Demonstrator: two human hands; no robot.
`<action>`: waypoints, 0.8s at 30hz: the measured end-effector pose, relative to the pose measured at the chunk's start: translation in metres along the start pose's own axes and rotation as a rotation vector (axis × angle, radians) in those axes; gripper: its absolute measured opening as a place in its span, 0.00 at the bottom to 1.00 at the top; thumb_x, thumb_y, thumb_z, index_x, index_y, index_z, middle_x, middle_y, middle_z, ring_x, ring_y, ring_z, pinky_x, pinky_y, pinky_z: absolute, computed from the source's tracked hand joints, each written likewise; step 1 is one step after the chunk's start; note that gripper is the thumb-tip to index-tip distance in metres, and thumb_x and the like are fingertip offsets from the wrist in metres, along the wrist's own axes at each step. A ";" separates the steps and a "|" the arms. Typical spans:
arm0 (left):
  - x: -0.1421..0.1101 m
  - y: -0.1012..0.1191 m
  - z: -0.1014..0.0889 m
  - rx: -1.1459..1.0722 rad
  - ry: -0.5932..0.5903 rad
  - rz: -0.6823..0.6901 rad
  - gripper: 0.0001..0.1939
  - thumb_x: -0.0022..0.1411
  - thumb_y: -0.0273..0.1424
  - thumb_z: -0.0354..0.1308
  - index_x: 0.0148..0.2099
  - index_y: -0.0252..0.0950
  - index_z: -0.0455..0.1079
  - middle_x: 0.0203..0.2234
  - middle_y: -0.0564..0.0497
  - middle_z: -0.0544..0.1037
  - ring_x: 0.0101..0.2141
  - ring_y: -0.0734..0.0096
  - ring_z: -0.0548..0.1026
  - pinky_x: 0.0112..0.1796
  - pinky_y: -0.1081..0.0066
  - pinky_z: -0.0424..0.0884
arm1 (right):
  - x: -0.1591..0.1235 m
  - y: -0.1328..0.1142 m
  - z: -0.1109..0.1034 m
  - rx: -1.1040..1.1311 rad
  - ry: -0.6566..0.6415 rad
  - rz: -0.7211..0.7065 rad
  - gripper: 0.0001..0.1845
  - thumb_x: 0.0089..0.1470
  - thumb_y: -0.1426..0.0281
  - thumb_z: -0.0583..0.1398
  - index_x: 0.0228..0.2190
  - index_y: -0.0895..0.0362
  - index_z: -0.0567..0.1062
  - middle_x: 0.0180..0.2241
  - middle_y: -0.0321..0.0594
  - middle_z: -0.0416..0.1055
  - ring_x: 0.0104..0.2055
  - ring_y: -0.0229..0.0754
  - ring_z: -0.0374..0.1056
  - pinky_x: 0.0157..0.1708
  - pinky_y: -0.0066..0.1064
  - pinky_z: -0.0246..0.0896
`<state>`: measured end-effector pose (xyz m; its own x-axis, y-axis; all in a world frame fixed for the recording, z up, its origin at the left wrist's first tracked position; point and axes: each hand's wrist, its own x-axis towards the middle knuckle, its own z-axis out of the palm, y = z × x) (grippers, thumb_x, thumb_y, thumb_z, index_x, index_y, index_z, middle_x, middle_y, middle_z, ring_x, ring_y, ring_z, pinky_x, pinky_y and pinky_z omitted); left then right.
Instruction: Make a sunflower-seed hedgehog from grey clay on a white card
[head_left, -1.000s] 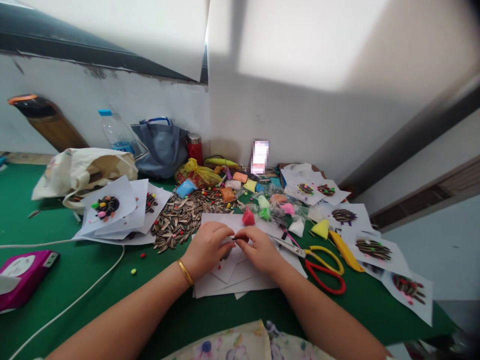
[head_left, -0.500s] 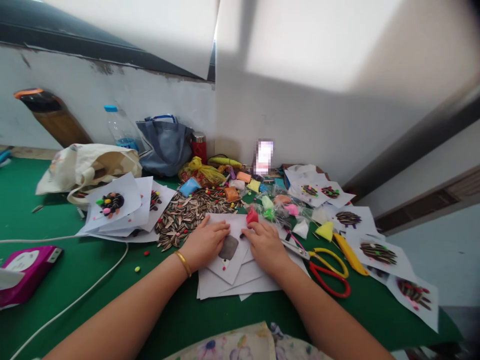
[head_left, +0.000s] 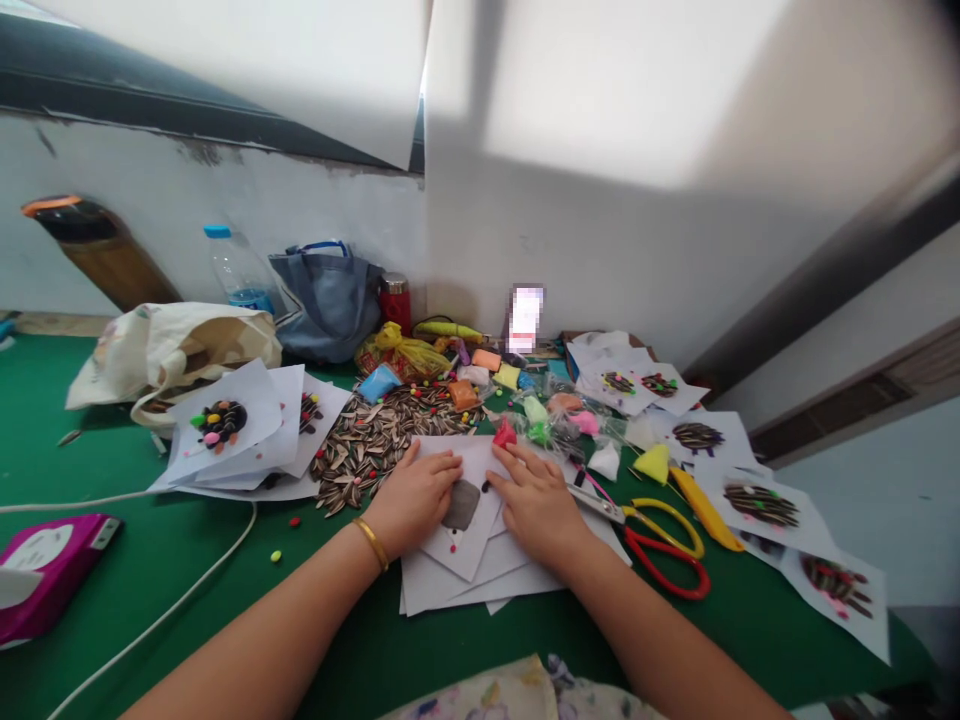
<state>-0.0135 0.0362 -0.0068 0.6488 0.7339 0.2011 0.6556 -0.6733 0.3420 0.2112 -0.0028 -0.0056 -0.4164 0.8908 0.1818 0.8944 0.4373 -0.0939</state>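
A small white paper card [head_left: 463, 556] lies on a stack of white sheets [head_left: 517, 590]. On the card is a flattened dark grey clay patch [head_left: 460, 506], with tiny dots, one of them red, below it. My left hand [head_left: 418, 497] rests flat on the card's left side, fingers stretched out beside the patch. My right hand [head_left: 541, 507] lies with fingers apart on the right side. By its index fingertip sits a small black bit [head_left: 486, 487], perhaps clay; whether the finger touches it I cannot tell. A red clay lump [head_left: 505, 433] is just beyond this hand.
Sunflower seeds [head_left: 367, 440] are heaped behind my left hand. Scissors [head_left: 667, 540] and a yellow cutter [head_left: 705, 510] lie right. Bagged coloured clay [head_left: 559, 425] is spread behind. Cards with seed-covered figures [head_left: 761, 503] line the right edge; more cards [head_left: 225, 420] are stacked left.
My hands were pinched together over the card around a small dark piece. They have parted and lowered onto the paper, uncovering the grey patch; the black bit now lies by my right index finger.
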 end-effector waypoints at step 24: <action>0.001 0.011 -0.008 0.023 0.204 -0.033 0.14 0.64 0.33 0.55 0.50 0.41 0.75 0.48 0.45 0.77 0.50 0.57 0.72 0.58 0.46 0.54 | 0.012 -0.003 0.001 0.260 0.312 -0.023 0.03 0.58 0.73 0.61 0.35 0.54 0.74 0.36 0.40 0.75 0.42 0.46 0.66 0.44 0.39 0.55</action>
<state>-0.0090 0.0298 0.0049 0.5367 0.7571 0.3725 0.6853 -0.6487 0.3311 0.2039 0.0068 -0.0037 -0.3307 0.8176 0.4714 0.7978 0.5091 -0.3232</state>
